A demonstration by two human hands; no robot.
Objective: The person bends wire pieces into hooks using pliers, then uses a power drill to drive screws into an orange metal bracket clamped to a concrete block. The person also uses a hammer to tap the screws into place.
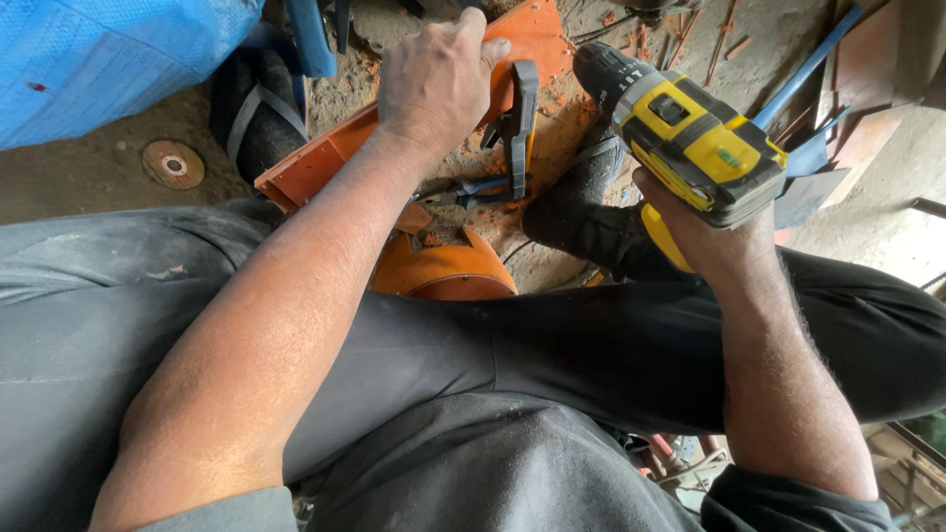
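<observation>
My left hand (434,79) rests palm down on an orange metal plate (325,158) lying on the dirt floor, fingers curled over its far edge. Beside that hand a grey clamp-like tool (520,123) stands on the plate. My right hand (714,241) grips a yellow and black cordless drill (690,138), held up above my right leg with its black nose pointing toward the plate. A rounded orange part (443,271) shows between my legs, partly hidden by my thigh.
My legs in dark trousers fill the lower frame, black boots (581,212) on the floor. A blue tarp (108,59) lies at top left, a round grinding disc (173,165) on the dirt, blue metal pieces (808,163) and scrap at right.
</observation>
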